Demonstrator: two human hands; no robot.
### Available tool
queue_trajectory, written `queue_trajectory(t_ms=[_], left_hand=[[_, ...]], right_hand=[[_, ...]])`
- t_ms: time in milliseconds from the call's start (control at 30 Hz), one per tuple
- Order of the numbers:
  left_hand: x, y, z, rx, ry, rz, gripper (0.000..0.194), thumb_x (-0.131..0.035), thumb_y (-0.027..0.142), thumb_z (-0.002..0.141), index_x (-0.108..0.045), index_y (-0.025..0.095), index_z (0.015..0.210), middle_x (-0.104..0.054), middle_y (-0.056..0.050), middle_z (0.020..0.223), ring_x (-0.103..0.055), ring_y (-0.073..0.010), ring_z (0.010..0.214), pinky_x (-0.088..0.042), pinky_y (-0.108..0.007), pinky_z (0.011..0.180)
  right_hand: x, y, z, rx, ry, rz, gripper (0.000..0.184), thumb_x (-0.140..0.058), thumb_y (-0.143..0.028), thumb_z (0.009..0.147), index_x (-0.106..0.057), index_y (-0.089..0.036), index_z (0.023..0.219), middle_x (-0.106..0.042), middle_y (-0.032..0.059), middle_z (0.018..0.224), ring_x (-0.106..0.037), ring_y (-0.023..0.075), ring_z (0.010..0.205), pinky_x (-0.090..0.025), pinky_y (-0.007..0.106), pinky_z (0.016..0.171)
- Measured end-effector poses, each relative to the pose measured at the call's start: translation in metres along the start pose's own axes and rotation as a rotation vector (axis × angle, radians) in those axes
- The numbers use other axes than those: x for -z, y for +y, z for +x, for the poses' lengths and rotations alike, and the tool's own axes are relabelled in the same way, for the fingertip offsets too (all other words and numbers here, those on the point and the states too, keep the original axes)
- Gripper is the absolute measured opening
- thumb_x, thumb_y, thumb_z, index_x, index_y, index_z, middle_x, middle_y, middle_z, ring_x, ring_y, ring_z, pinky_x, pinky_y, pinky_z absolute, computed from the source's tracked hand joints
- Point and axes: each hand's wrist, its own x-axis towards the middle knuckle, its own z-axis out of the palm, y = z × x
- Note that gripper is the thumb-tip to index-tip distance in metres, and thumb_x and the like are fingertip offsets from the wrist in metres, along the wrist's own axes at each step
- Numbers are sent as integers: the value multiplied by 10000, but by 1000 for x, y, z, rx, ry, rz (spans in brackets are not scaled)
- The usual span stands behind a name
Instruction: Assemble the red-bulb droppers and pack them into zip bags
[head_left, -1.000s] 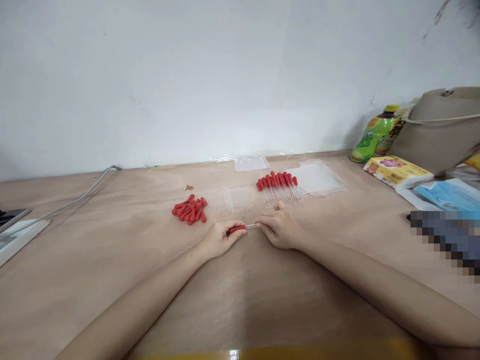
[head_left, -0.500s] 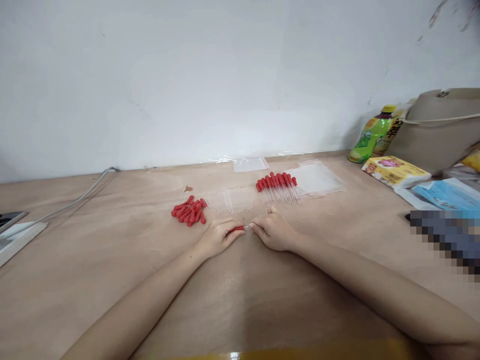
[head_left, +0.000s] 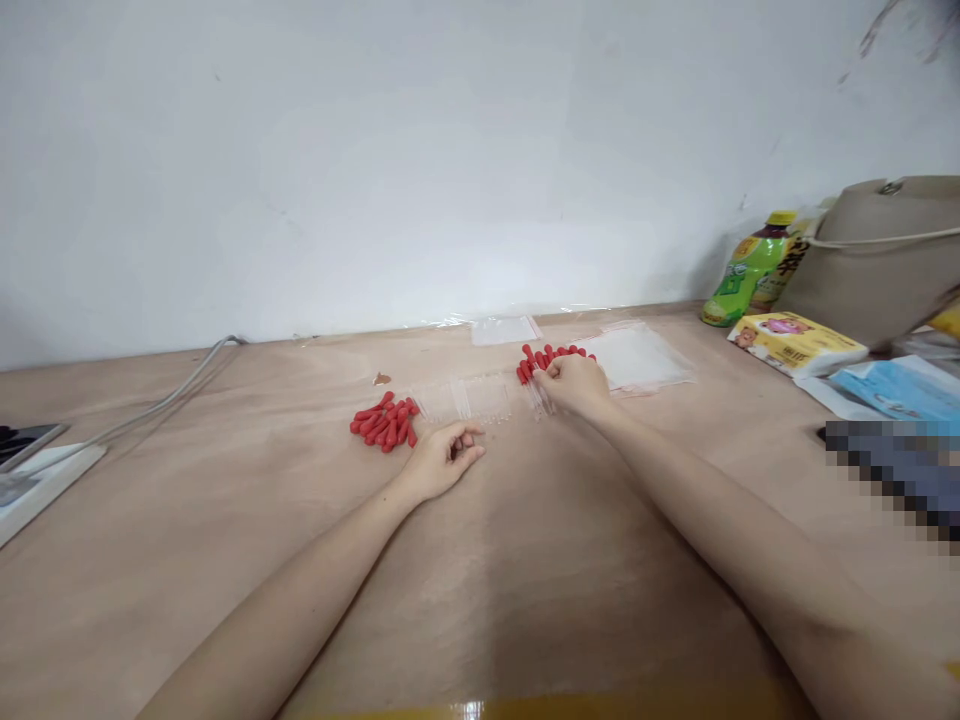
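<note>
My left hand (head_left: 444, 460) rests on the table, fingers loosely curled and apart, nothing in it. Just beyond it is a pile of loose red rubber bulbs (head_left: 386, 422). A row of clear glass tubes (head_left: 480, 398) lies to the right of that pile. Farther right, my right hand (head_left: 576, 385) reaches over a row of droppers (head_left: 529, 362), glass tubes with red bulbs on their ends. Its thumb and fingertips are pinched on a dropper among them, and the hand covers part of the row.
Clear plastic bags (head_left: 637, 357) lie behind the droppers, with a smaller bag (head_left: 504, 330) near the wall. On the right stand a green drink bottle (head_left: 746, 270), a yellow tissue pack (head_left: 799, 340) and a beige bag (head_left: 877, 265). A grey cable (head_left: 169, 400) runs along the left.
My right hand has moved up and away from my left hand to the row of droppers, carrying the joined dropper. My left hand has let go of the red bulb and opened.
</note>
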Motion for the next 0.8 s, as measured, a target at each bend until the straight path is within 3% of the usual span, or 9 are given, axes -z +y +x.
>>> queue_trajectory(t_ms=[133, 433, 633, 733, 800], left_hand=[[2, 3, -1, -26, -3, 42, 188, -550, 256, 782, -620, 165, 931, -577, -14, 723, -516, -115, 627, -427, -231, 576], [2, 4, 1, -54, -27, 76, 153, -534, 241, 794, -637, 157, 870, -589, -35, 744, -528, -125, 649, -422, -240, 597], [2, 4, 1, -68, -28, 80, 140, -533, 230, 794, -631, 152, 856, -594, -37, 749, -528, -127, 647, -419, -242, 601], [-1, 5, -1, -81, -19, 87, 145, -525, 235, 802, -627, 152, 863, -600, -38, 748, -532, -129, 640, -421, -243, 597], [1, 7, -1, -94, 66, 129, 150, -525, 253, 803, -625, 156, 856, -607, -43, 762, -546, -145, 684, -430, -259, 645]], right_hand=[[-13, 1, 4, -32, 20, -100, 300, -472, -364, 730, -573, -198, 502, -612, 47, 622, -548, 210, 732, -314, 354, 733], [-21, -1, -2, 16, 41, -211, 434, -427, -524, 767, -616, -171, 600, -622, 86, 640, -548, 230, 694, -260, 415, 769], [-28, -27, -5, 157, 11, -199, 335, -417, -419, 796, -631, -181, 698, -651, 76, 701, -567, 210, 683, -229, 400, 764], [-34, -42, -2, 115, -71, -242, 282, -436, -344, 782, -641, -156, 736, -659, 116, 752, -582, 228, 714, -223, 403, 767], [-37, -49, 2, 66, -133, -262, 251, -447, -295, 771, -643, -138, 768, -658, 138, 778, -589, 236, 732, -223, 403, 768]])
